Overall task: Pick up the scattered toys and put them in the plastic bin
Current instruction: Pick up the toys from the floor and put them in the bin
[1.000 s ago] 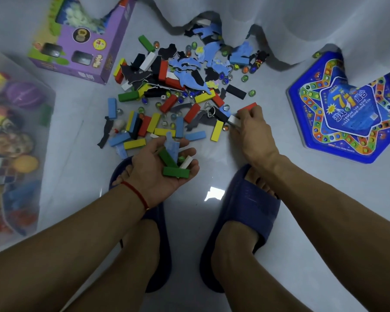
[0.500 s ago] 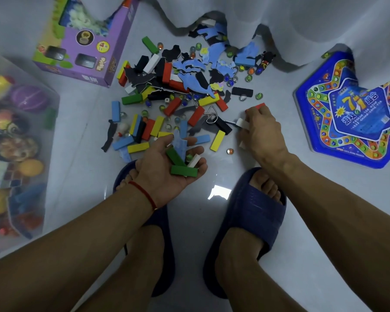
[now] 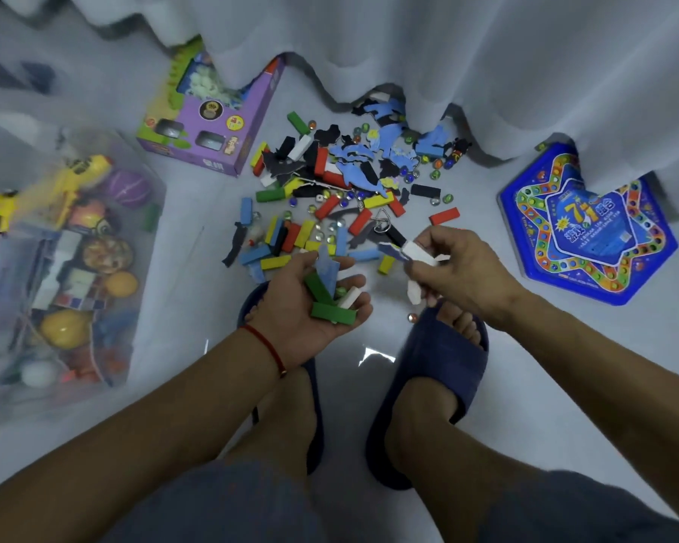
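Observation:
A heap of scattered toys (image 3: 342,190) lies on the pale floor: coloured wooden blocks, glass marbles, blue and black foam shapes. My left hand (image 3: 310,303) is cupped palm up and holds green blocks (image 3: 332,312), a white block and a blue foam piece. My right hand (image 3: 455,268) is lifted off the floor and pinches white blocks (image 3: 418,253) with a blue foam piece at its fingertips. A single red block (image 3: 443,215) lies just beyond it. The clear plastic bin (image 3: 150,213), holding many toys, stands at the left.
A purple toy box (image 3: 212,139) lies beyond the bin. A blue star-shaped game board (image 3: 588,229) lies at the right. White curtains (image 3: 428,45) hang over the far edge of the heap. My feet in dark blue slippers (image 3: 428,370) stand just behind the hands.
My right hand has risen from the floor with the white blocks and moved toward my left hand. The red block it covered now lies bare. The camera has tilted back.

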A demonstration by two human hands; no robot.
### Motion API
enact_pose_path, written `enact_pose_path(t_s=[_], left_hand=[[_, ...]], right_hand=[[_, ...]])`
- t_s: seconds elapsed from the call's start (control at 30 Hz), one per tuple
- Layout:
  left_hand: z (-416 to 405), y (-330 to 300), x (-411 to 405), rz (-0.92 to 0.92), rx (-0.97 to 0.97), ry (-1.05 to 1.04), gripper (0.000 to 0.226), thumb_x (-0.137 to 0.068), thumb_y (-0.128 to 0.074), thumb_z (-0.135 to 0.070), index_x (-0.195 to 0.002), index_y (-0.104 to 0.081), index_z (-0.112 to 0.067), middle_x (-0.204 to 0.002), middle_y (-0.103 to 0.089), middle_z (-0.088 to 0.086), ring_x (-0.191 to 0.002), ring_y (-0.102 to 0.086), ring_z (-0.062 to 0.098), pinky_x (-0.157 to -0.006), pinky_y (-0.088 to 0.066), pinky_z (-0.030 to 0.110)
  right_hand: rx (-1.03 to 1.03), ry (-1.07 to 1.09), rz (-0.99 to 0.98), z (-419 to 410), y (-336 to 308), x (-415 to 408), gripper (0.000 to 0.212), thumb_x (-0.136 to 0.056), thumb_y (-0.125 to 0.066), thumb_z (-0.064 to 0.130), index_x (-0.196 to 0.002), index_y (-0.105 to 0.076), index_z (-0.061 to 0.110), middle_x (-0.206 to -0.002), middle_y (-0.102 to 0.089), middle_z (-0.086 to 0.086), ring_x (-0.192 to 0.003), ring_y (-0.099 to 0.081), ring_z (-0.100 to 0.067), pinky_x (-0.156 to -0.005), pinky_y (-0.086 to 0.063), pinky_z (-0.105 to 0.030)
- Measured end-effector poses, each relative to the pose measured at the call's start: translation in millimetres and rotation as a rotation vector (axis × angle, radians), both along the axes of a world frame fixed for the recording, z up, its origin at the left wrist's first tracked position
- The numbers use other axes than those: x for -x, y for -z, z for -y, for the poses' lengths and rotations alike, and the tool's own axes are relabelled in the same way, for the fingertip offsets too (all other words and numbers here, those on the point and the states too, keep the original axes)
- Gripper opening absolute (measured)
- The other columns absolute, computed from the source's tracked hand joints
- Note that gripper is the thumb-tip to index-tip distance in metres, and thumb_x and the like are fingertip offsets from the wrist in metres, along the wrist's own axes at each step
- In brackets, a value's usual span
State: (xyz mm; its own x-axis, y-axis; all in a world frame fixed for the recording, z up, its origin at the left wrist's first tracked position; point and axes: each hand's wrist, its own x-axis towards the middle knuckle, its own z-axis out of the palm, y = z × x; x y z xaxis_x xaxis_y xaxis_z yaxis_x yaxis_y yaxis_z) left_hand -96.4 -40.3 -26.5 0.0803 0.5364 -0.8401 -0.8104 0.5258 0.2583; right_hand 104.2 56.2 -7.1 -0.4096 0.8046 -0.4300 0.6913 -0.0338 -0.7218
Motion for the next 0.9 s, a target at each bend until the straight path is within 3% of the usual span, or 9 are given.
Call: enact_pose_path(t_s=[0.1,0.2,0.37,0.47,0.57,0.67,0.77,0.83,0.9], left_hand=[[12,-43,21,-0.013,-0.07,-0.099,0.053,-0.097,-0.041,-0.05,-0.103,-0.069,-0.006,-0.099,-0.065,0.019,-0.088,-0.059,0.032,-0.078,-0.056,0.048],[36,-96,60,-0.075,-0.153,-0.235,0.055,-0.097,-0.038,-0.052,-0.121,-0.062,-0.008,-0.104,-0.064,0.018,-0.088,-0.06,0.034,-0.077,-0.058,0.048],[100,-170,167,-0.265,-0.24,-0.481,0.061,-0.093,-0.04,-0.047,-0.138,-0.051,-0.007,-0.128,-0.055,0.018,-0.106,-0.054,0.036,-0.103,-0.042,0.051],[128,-206,218,-0.391,-0.181,-0.527,0.053,-0.09,-0.037,-0.043,-0.114,-0.062,-0.003,-0.112,-0.069,0.018,-0.103,-0.06,0.034,-0.108,-0.034,0.049],[137,-219,238,-0.514,-0.121,-0.537,0.041,-0.096,-0.036,-0.041,-0.096,-0.059,-0.008,-0.096,-0.068,0.015,-0.092,-0.062,0.032,-0.089,-0.045,0.048],[134,-209,240,-0.67,0.0,-0.458,0.03,-0.097,-0.041,-0.035,-0.109,-0.05,-0.009,-0.106,-0.048,0.008,-0.091,-0.052,0.027,-0.096,-0.04,0.047],[124,-188,228,-0.914,0.028,-0.329,0.005,-0.09,-0.052,-0.02,-0.087,-0.054,-0.016,-0.09,-0.047,0.013,-0.066,-0.043,0.019,-0.066,-0.039,0.029],[111,-169,207,-1.043,-0.132,-0.135,0.022,-0.082,-0.057,-0.009,-0.103,-0.062,-0.006,-0.094,-0.053,0.016,-0.075,-0.047,0.017,-0.069,-0.04,0.025],[93,-158,170,-1.003,-0.281,-0.051,0.034,-0.077,-0.052,-0.016,-0.107,-0.064,-0.007,-0.091,-0.056,0.013,-0.082,-0.053,0.019,-0.075,-0.047,0.029]], right_hand=[[0.098,-0.158,-0.087,-1,-72,47,0.016,-0.088,-0.072,0.015,-0.097,-0.064,0.006,-0.088,-0.072,-0.009,-0.061,-0.067,-0.019,-0.057,-0.058,-0.032],[0.113,-0.269,-0.118,2,-134,104,0.009,-0.089,-0.068,0.01,-0.084,-0.062,0.006,-0.071,-0.07,-0.013,-0.05,-0.061,-0.016,-0.045,-0.048,-0.021],[0.118,-0.413,-0.218,39,-181,244,0.009,-0.087,-0.067,0.008,-0.084,-0.059,0.007,-0.063,-0.064,-0.013,-0.041,-0.057,-0.015,-0.044,-0.048,-0.02],[0.096,-0.416,-0.307,68,-189,330,0.02,-0.083,-0.073,0.019,-0.074,-0.056,0.013,-0.072,-0.06,-0.011,-0.054,-0.065,-0.022,-0.06,-0.059,-0.031],[0.031,-0.463,-0.258,82,-192,371,0.024,-0.087,-0.071,0.032,-0.092,-0.065,0.009,-0.091,-0.067,-0.012,-0.074,-0.068,-0.026,-0.062,-0.057,-0.028],[0.059,-0.429,-0.19,77,-178,354,0.029,-0.09,-0.064,0.021,-0.106,-0.067,-0.003,-0.106,-0.069,-0.021,-0.091,-0.072,-0.033,-0.07,-0.063,-0.04],[-0.018,-0.365,-0.07,56,-147,285,0.025,-0.091,-0.059,0.02,-0.099,-0.067,-0.003,-0.099,-0.07,-0.022,-0.087,-0.072,-0.034,-0.069,-0.063,-0.043],[-0.104,-0.348,0.13,36,-115,223,0.024,-0.091,-0.058,0.021,-0.098,-0.066,-0.001,-0.095,-0.071,-0.02,-0.082,-0.072,-0.033,-0.071,-0.062,-0.044],[-0.161,-0.372,0.369,23,-78,160,0.023,-0.089,-0.059,0.02,-0.099,-0.069,0.002,-0.1,-0.071,-0.019,-0.086,-0.069,-0.033,-0.077,-0.059,-0.042]])
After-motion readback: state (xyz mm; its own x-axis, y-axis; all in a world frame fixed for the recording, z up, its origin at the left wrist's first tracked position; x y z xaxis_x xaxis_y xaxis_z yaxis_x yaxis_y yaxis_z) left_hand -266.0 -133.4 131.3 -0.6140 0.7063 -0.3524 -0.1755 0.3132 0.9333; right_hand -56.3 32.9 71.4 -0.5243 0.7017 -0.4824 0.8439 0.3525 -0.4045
